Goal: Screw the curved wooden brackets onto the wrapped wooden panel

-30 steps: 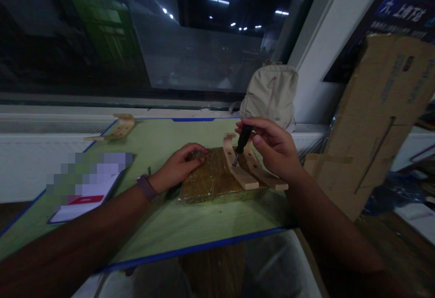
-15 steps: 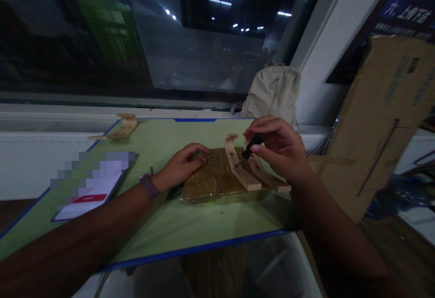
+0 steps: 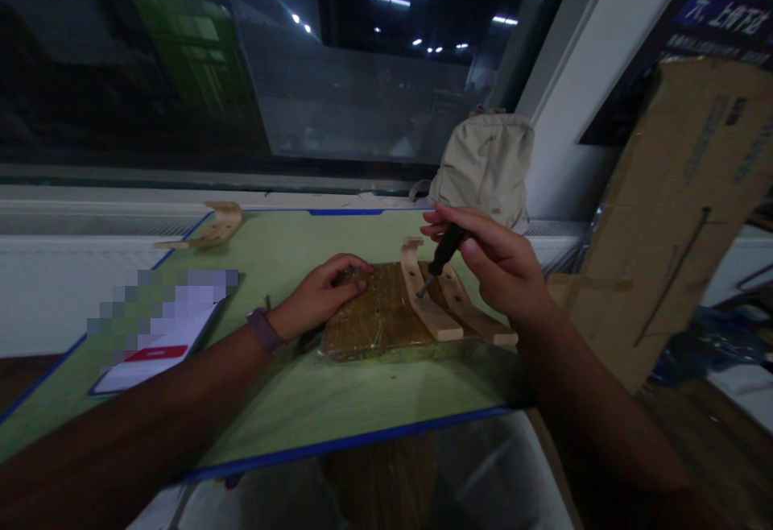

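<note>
My right hand (image 3: 498, 260) is closed around the black handle of a screwdriver (image 3: 448, 246). The screwdriver leans, and its tip meets a hole in a curved light-wood strip (image 3: 428, 311). Beside that strip lies a second curved strip (image 3: 477, 316) with dark holes, partly behind the screwdriver and my right hand. Both strips rest on a brown wooden board (image 3: 368, 325) wrapped in clear plastic. My left hand (image 3: 329, 292) grips the board's left end, thumb on top and fingers curved at the far side. Whether a screw sits under the tip is too small to tell.
Another bent wooden piece (image 3: 221, 228) lies at the far left corner of the green table (image 3: 271, 417). A partly blurred flat item (image 3: 163, 353) is left of my forearm. Behind stands a beige backpack (image 3: 486, 163); cardboard (image 3: 670, 224) leans at the right.
My right hand's fingers have shifted and loosened around the screwdriver handle, and more of it shows. The tip stays at the same hole. My left hand and the board are nearly unmoved.
</note>
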A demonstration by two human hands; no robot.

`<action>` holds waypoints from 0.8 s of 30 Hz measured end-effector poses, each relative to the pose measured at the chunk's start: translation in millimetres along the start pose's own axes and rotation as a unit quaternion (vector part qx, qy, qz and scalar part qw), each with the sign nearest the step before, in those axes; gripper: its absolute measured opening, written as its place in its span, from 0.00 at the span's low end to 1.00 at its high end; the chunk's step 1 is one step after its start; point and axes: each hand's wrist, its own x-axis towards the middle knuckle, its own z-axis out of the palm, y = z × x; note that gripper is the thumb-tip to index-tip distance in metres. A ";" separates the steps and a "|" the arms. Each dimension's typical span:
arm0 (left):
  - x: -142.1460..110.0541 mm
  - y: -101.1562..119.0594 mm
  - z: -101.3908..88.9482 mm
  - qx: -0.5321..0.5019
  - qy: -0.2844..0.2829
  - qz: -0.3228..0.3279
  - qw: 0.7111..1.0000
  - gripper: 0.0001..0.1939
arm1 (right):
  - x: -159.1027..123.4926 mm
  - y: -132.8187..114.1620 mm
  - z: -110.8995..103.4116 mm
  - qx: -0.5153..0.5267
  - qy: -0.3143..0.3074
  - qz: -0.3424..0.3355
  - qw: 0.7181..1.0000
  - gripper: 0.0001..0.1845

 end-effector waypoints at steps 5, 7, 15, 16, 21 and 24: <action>0.6 -0.9 0.3 -0.001 -0.007 0.006 1.000 0.10 | 0.7 1.5 9.4 0.082 0.049 0.023 0.995 0.15; 0.6 -0.3 0.5 -0.005 -0.007 0.005 1.000 0.10 | 0.5 6.2 10.0 0.060 0.105 0.011 0.993 0.16; 0.1 1.1 0.9 -0.015 -0.007 0.002 1.000 0.09 | 0.3 5.2 6.5 0.031 0.031 0.019 0.999 0.15; 0.0 1.1 0.9 -0.015 -0.007 0.000 1.000 0.09 | 0.1 4.0 8.1 0.051 0.023 0.034 0.998 0.15; 0.1 -0.9 0.7 -0.014 -0.001 0.005 1.000 0.09 | 2.0 9.2 11.6 0.066 0.101 0.026 0.992 0.14; 0.2 -2.2 0.7 -0.016 -0.001 0.003 1.000 0.10 | 3.6 11.5 9.0 0.033 0.136 0.014 0.990 0.16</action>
